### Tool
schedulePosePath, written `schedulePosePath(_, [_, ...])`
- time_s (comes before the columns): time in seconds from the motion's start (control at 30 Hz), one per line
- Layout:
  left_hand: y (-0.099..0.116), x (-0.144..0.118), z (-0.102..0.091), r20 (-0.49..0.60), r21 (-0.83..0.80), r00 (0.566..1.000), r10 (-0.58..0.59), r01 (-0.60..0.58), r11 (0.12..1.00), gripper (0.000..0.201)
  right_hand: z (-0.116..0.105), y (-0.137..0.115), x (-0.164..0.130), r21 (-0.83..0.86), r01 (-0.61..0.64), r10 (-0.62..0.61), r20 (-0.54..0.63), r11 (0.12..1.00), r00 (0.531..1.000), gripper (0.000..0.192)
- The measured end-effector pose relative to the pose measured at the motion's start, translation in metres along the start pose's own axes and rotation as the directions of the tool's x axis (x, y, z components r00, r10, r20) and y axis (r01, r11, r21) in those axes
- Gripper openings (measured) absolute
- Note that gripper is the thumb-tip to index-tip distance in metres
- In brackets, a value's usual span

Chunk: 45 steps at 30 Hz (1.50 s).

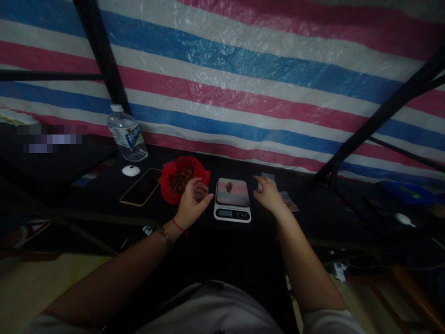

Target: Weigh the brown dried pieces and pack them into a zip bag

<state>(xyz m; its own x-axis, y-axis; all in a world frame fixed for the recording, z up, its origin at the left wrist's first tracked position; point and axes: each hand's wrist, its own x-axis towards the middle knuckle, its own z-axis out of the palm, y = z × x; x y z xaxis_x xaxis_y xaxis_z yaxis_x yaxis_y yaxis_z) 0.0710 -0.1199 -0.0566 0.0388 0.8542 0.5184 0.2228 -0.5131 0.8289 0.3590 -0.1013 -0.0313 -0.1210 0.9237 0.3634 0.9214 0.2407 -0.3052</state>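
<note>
While the left hand (190,204) grips a small clear cup (200,190) beside the red bag of dried pieces (183,184), a tilt could spill them. The right hand (268,194), open, hovers just right of the kitchen scale (232,200); brushing it could disturb the little heap (229,187) on its platform.

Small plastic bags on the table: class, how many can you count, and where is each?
2. One small bag lies just beyond the right hand, at the tarp's foot; another bag, with brownish contents, lies right of that hand. The hand may hide more.
</note>
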Motion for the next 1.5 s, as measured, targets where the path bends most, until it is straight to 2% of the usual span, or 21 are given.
schedulePosePath(0.1, [-0.002, -0.001, 0.0, 0.086, 0.09, 0.996, 0.002, -0.01, 0.996, 0.056, 0.003, -0.024, 0.018, 0.216, 0.213, -0.234, 0.078, 0.953, 0.969, 0.043])
schedulePosePath(0.23, [-0.004, -0.002, 0.0, 0.199, 0.175, 0.98, 0.004, -0.04, 0.984, 0.055, 0.023, -0.041, 0.044, 0.284, 0.313, -0.38, 0.221, 0.906, 0.898, 0.041])
schedulePosePath(0.37, [-0.008, -0.002, -0.001, 0.237, 0.211, 0.971, 0.003, -0.055, 0.976, 0.057, 0.035, -0.043, 0.06, 0.202, 0.378, -0.427, 0.359, 0.904, 0.83, 0.03])
schedulePosePath(0.57, [-0.014, -0.001, -0.001, 0.269, 0.219, 0.963, 0.015, -0.076, 0.973, 0.056, 0.031, -0.047, 0.071, 0.064, 0.475, -0.455, 0.426, 0.877, 0.782, 0.029])
schedulePosePath(0.77, [-0.012, -0.001, -0.001, 0.279, 0.219, 0.96, -0.002, -0.062, 0.974, 0.053, 0.031, -0.058, 0.079, -0.047, 0.559, -0.459, 0.515, 0.828, 0.724, 0.026])
schedulePosePath(0.87, [-0.009, -0.002, -0.001, 0.281, 0.211, 0.96, 0.015, -0.077, 0.974, 0.054, 0.03, -0.062, 0.078, -0.078, 0.554, -0.445, 0.507, 0.829, 0.738, 0.024])
schedulePosePath(1.03, [-0.01, -0.002, 0.001, 0.256, 0.21, 0.966, 0.024, -0.08, 0.974, 0.055, 0.03, -0.053, 0.078, 0.008, 0.533, -0.472, 0.476, 0.846, 0.742, 0.022])
schedulePosePath(1.13, [-0.012, -0.003, 0.002, 0.238, 0.23, 0.971, 0.007, -0.063, 0.971, 0.055, 0.028, -0.051, 0.079, 0.064, 0.48, -0.458, 0.433, 0.875, 0.777, 0.022])
schedulePosePath(1.2, [-0.013, -0.004, 0.003, 0.231, 0.241, 0.973, -0.008, -0.05, 0.969, 0.056, 0.024, -0.057, 0.077, 0.119, 0.444, -0.454, 0.379, 0.888, 0.806, 0.022])
schedulePosePath(1.27, [-0.013, -0.004, 0.004, 0.223, 0.247, 0.975, -0.026, -0.031, 0.968, 0.057, 0.019, -0.071, 0.073, 0.202, 0.431, -0.475, 0.326, 0.88, 0.817, 0.023])
schedulePosePath(1.4, [-0.007, -0.003, 0.004, 0.223, 0.222, 0.975, -0.021, -0.03, 0.975, 0.054, 0.011, -0.109, 0.058, 0.366, 0.476, -0.581, 0.268, 0.8, 0.769, 0.021])
schedulePosePath(1.5, [-0.002, -0.003, 0.005, 0.22, 0.153, 0.975, 0.031, -0.066, 0.986, 0.046, 0.009, -0.129, 0.048, 0.385, 0.522, -0.636, 0.283, 0.761, 0.718, 0.019])
